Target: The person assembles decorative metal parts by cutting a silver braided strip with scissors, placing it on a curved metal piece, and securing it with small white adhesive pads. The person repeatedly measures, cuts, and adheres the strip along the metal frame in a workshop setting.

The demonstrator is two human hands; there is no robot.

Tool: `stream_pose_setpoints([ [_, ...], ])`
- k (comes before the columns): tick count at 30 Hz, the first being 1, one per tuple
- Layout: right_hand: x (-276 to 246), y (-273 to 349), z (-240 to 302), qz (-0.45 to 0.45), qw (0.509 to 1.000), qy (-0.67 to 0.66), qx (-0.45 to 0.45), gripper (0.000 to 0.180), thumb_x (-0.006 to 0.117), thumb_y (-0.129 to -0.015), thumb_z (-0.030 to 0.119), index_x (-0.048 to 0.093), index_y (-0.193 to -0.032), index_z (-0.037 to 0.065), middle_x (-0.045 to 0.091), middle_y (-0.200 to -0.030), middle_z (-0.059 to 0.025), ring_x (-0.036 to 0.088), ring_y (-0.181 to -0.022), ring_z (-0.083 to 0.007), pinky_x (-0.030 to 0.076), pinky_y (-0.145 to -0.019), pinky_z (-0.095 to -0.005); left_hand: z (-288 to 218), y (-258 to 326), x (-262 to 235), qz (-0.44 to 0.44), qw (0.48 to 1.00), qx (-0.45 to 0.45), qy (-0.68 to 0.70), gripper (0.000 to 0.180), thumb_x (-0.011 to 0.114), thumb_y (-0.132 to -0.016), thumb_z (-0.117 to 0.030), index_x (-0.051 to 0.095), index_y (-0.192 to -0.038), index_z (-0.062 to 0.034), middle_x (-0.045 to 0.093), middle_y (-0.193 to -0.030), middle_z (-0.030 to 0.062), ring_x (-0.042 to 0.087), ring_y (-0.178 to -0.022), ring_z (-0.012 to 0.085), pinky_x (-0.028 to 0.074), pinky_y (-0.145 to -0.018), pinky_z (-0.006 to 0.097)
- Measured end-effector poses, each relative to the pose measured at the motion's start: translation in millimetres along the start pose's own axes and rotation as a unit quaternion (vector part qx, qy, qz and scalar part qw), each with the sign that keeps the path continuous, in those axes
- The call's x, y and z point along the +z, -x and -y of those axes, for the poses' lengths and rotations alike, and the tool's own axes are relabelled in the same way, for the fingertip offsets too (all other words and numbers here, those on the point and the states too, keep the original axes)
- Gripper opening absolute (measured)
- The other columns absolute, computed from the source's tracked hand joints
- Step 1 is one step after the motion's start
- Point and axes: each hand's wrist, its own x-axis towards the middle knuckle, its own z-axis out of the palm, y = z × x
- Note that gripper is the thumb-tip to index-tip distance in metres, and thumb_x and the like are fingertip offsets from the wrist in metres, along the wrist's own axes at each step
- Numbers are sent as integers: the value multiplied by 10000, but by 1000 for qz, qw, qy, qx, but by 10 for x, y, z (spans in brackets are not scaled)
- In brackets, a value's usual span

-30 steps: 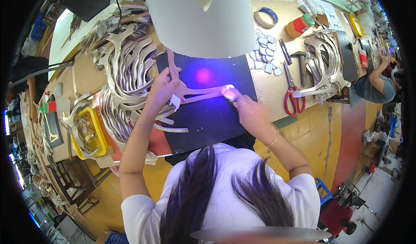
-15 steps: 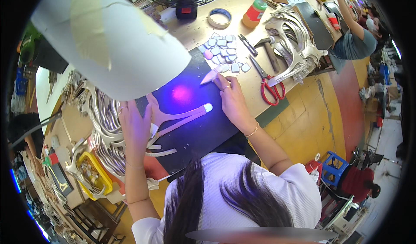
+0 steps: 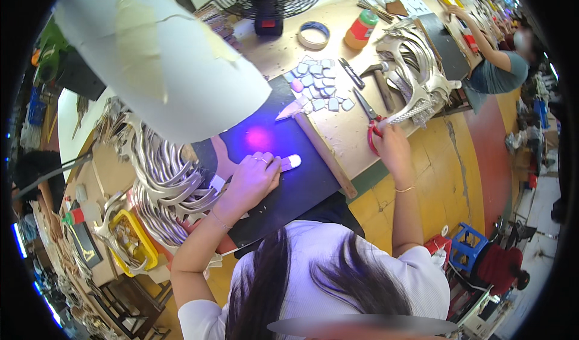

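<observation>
My left hand (image 3: 256,177) is closed over a forked strap piece, pinched close to its pale rounded tip (image 3: 294,161). The strap's wider part (image 3: 223,153) lies on the dark mat (image 3: 301,186) beneath a purple glow. At the right, the fingers of my right hand (image 3: 393,147) are closed on the red handles of the scissors (image 3: 373,136), which lie on the table with their blades pointing away. Between my hands rests a tool with a long wooden handle (image 3: 325,154) and a pale pointed head. Several small pale rounded patches (image 3: 319,83) lie beyond it.
A white curved lamp shade (image 3: 163,62) hangs over the left side. Bundled silvery straps (image 3: 160,177) lie left, more straps (image 3: 416,68) far right. A hammer (image 3: 381,86), snips (image 3: 351,73), tape roll (image 3: 313,35), bottle (image 3: 362,30) and fan (image 3: 265,2) stand or lie beyond.
My right hand has let go of the wooden-handled tool, now lying on the mat, and moved right to the scissors. My left hand has moved right along the strap toward its tip.
</observation>
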Motion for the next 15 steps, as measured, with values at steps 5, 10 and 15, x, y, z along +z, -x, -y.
stream_pose_setpoints([
  [5, 195, 55, -308, -38, 999, -10, 6, 318, 665, -763, 4, 551, -1060, 1, 596, -1013, -201, 608, -955, -383, 502, -824, -466, -85, 48, -261, -78, 993, -63, 56, 238, 670, -832, -113, 670, -1062, -52, 639, -878, 92, 626, -772, 255, 494, -726, 390],
  [10, 152, -22, -352, -11, 998, -67, 11, 319, 684, -776, 23, 514, -1045, 9, 593, -967, -200, 614, -873, -385, 515, -784, -440, -115, 103, -748, -48, 942, -207, 260, 187, 594, -925, -126, 654, -1072, -27, 615, -699, 80, 621, -602, 202, 495, -643, 340],
  [15, 50, -70, -346, 38, 936, -344, 67, 404, 758, -804, 105, 472, -1079, 31, 583, -920, -90, 587, -764, -168, 500, -667, -320, -83, 54, -983, -46, 923, -228, 305, 183, 580, -953, -155, 662, -1077, -48, 623, -722, 72, 621, -671, 222, 487, -711, 372],
])
